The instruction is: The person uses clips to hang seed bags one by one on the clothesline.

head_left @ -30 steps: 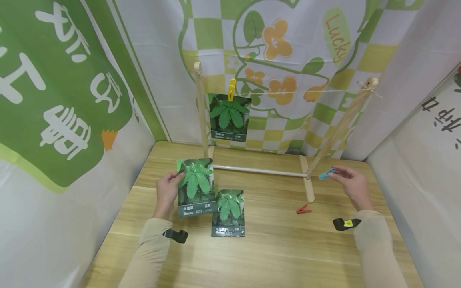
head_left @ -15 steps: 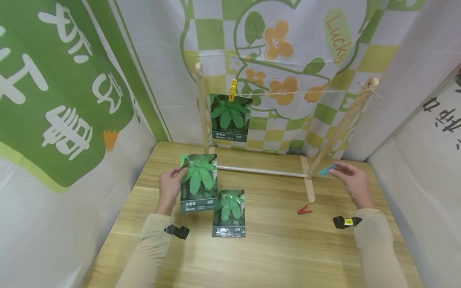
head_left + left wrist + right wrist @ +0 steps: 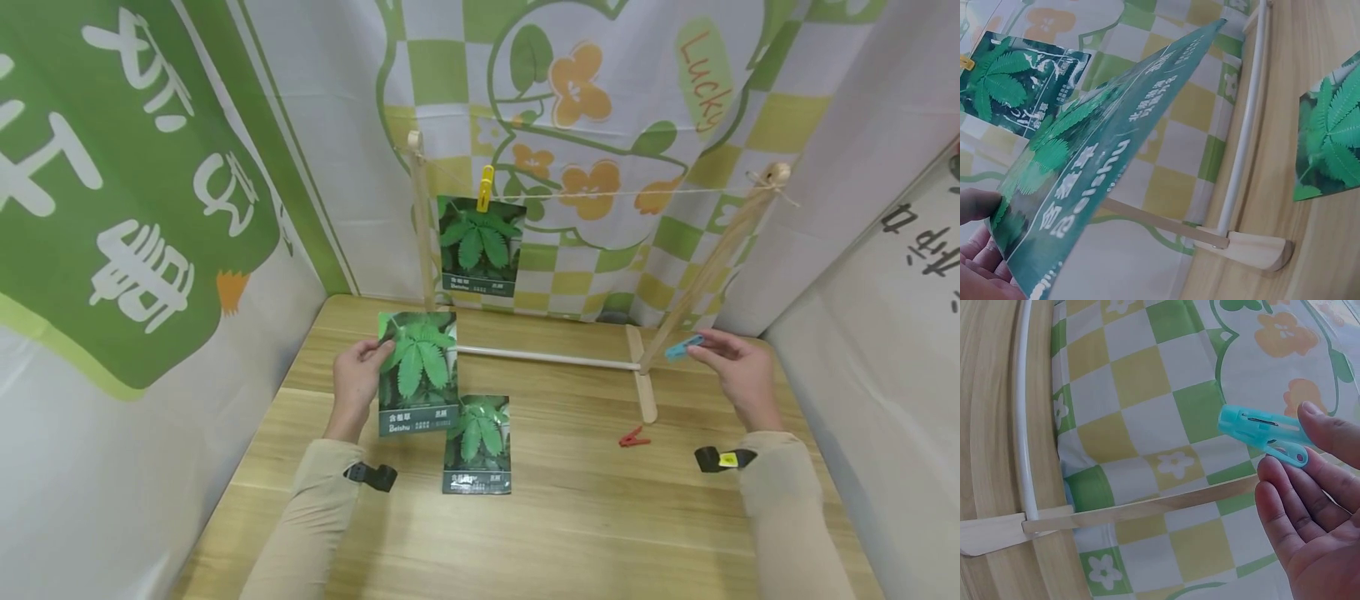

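My left hand (image 3: 357, 377) pinches a green seed packet (image 3: 417, 379) by its left edge, thumb on the front, holding it upright above the table. The left wrist view shows this packet (image 3: 1079, 150) edge-on, with the thumb (image 3: 982, 205) against its picture. At the right my right hand (image 3: 738, 371) pinches a blue clothespin (image 3: 684, 347) by its handle ends between thumb and fingers; the right wrist view shows the clothespin (image 3: 1263, 428) closely. A second packet (image 3: 480, 454) lies flat on the table, partly overlapped by the held one. A third packet (image 3: 482, 250) hangs from the string under a yellow clothespin (image 3: 486, 188).
A wooden stand with a left post (image 3: 422, 225), a right post (image 3: 712, 258) and a white bottom rod (image 3: 543, 357) stands at the back of the table (image 3: 570, 533). String (image 3: 622, 192) runs between the post tops. A red clothespin (image 3: 634, 437) lies near the stand's right foot (image 3: 645, 396).
My left hand has raised the packet and carried it slightly right and forward, toward the stand. My right hand has lifted slightly with the blue clothespin.
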The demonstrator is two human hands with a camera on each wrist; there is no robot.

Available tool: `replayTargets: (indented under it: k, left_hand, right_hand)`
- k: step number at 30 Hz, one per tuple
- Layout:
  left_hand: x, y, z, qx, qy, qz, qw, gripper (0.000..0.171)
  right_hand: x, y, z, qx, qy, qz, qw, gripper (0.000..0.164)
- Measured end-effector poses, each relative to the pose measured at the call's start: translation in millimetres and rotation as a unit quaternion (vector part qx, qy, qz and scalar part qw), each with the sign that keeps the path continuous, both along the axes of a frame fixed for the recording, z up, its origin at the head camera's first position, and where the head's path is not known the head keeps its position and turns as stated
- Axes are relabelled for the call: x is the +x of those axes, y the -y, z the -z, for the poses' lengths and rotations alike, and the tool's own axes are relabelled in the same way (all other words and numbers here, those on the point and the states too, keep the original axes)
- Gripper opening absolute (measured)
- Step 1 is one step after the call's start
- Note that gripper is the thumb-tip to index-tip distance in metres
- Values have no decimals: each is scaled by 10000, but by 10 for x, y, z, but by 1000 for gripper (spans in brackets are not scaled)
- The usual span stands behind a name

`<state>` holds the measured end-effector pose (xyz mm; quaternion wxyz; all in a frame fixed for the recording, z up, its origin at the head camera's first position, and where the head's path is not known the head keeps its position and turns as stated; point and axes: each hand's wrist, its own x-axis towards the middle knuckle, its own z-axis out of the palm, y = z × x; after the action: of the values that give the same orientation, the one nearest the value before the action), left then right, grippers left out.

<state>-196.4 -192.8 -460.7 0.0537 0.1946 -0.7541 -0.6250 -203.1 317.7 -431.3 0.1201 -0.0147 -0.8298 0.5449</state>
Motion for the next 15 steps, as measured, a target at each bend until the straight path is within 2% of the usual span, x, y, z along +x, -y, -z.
replayTargets:
  k: [6, 15]
  left_hand:
    - [-28, -10, -57, -8, -149, 28, 9999, 35]
    - [-84, -61, -154, 183, -319, 53, 9993, 32]
  right_hand:
    - [6, 35, -42, 30, -192, 25, 9998, 38]
    - [2, 55, -104, 122, -215, 194, 9995, 40]
